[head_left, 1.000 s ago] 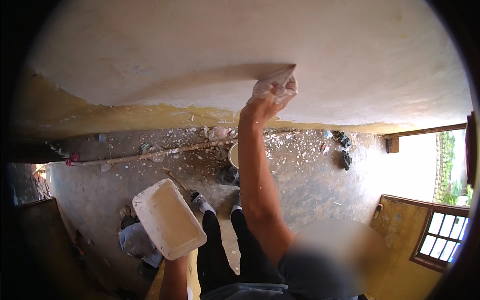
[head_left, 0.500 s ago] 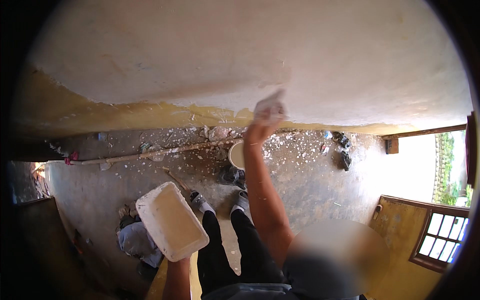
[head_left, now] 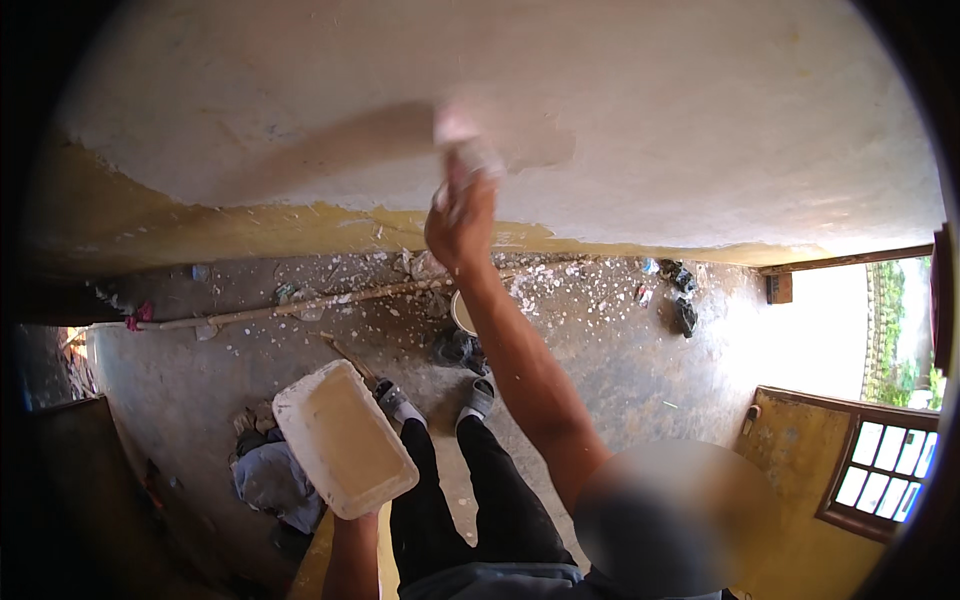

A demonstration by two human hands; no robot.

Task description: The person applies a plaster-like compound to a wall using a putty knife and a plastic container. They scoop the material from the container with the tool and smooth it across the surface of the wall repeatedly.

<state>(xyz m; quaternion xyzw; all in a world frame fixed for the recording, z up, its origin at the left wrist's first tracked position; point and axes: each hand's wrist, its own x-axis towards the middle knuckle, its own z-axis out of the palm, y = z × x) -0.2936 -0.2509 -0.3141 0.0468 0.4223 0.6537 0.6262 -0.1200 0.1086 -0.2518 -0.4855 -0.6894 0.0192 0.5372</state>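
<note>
My right hand [head_left: 466, 205] is raised to the wall [head_left: 680, 130], its fingers closed round a flat putty spreader [head_left: 457, 125]. The spreader is smeared by motion, and its edge is at the wall's pale coat. A darker, wet-looking streak runs along the wall on both sides of it. Down at the left, my left hand [head_left: 362, 512] holds a white rectangular tub [head_left: 290, 408] from below; most of its fingers are hidden under it. Cream-coloured putty [head_left: 350, 435] lies inside the tub, and dried smears coat its rim.
A pole [head_left: 260, 312] lies on the floor along the wall, among white flakes. A round bucket [head_left: 462, 314] and a black plastic bag [head_left: 460, 350] stand ahead of my feet. Bundled cloth [head_left: 275, 487] lies at the left. An open doorway [head_left: 815, 320] is at the right.
My right hand with the spreader has swept left and farther up the wall. The tub in my left hand has stayed almost in place.
</note>
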